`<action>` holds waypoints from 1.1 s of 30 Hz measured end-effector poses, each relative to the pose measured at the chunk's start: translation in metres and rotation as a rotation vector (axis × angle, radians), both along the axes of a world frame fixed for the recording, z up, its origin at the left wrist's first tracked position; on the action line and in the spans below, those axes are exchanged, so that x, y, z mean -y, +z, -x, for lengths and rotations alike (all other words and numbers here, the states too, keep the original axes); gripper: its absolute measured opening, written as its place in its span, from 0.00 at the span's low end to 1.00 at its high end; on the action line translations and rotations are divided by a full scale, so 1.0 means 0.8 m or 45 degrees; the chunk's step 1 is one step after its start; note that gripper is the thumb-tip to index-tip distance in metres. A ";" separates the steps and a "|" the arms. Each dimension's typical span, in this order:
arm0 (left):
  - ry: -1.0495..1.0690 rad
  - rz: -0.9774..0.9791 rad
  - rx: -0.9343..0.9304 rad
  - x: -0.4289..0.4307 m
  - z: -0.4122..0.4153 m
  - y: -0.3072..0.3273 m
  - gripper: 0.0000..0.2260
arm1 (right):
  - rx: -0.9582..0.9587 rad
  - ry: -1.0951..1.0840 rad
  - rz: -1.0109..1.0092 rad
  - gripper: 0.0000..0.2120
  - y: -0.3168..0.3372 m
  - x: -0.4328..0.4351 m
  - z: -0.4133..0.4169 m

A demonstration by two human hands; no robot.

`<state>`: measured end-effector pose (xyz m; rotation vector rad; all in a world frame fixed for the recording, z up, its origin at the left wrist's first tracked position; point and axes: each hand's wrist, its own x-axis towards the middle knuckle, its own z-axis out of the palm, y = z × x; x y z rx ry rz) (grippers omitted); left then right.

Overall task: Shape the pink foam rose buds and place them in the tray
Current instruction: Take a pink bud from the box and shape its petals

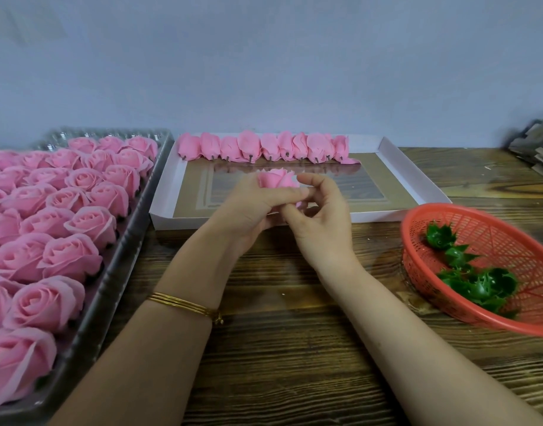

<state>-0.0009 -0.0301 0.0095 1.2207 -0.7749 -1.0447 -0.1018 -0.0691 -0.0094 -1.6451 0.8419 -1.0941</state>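
Observation:
I hold one pink foam rose bud over the near part of the white cardboard tray. My left hand grips the bud from below and the left, its thumb reaching across the front. My right hand pinches the bud's lower right side with curled fingers. Most of the bud is hidden behind my fingers. A row of several shaped buds lies along the tray's far edge, stems pointing toward me.
A clear plastic tray packed with several open pink roses fills the left side. A red mesh basket with green calyx pieces sits at the right. Dark stacked items lie at the far right on the wooden table.

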 end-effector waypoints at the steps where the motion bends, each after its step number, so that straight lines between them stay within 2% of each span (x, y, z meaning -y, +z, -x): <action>1: 0.020 -0.004 -0.001 0.000 0.001 0.000 0.10 | -0.010 0.008 -0.003 0.18 -0.001 0.001 0.001; 4: 0.051 -0.016 -0.023 0.002 0.004 -0.001 0.18 | -0.064 0.027 -0.002 0.21 -0.005 0.002 0.003; 8: 0.065 -0.019 -0.031 0.004 0.006 -0.004 0.11 | -0.162 -0.019 0.129 0.15 -0.005 0.000 0.008; 16: 0.101 0.036 -0.033 0.008 0.008 -0.009 0.09 | -0.132 0.015 0.279 0.09 -0.013 0.003 0.010; 21: 0.153 0.059 -0.107 0.011 0.010 -0.013 0.15 | -0.083 -0.008 0.256 0.11 -0.014 0.004 0.007; 24: 0.196 0.030 -0.113 0.012 0.010 -0.014 0.18 | -0.047 0.029 0.171 0.18 -0.009 0.001 0.010; 27: 0.183 0.010 -0.038 0.011 0.010 -0.014 0.15 | 0.031 0.115 0.201 0.24 0.000 -0.002 0.015; 31: 0.084 0.030 0.206 0.007 0.016 -0.012 0.19 | 0.038 0.182 0.170 0.18 0.008 -0.006 0.016; 33: 0.027 0.081 0.309 0.006 0.018 -0.009 0.17 | -0.021 0.176 0.207 0.17 0.007 -0.007 0.015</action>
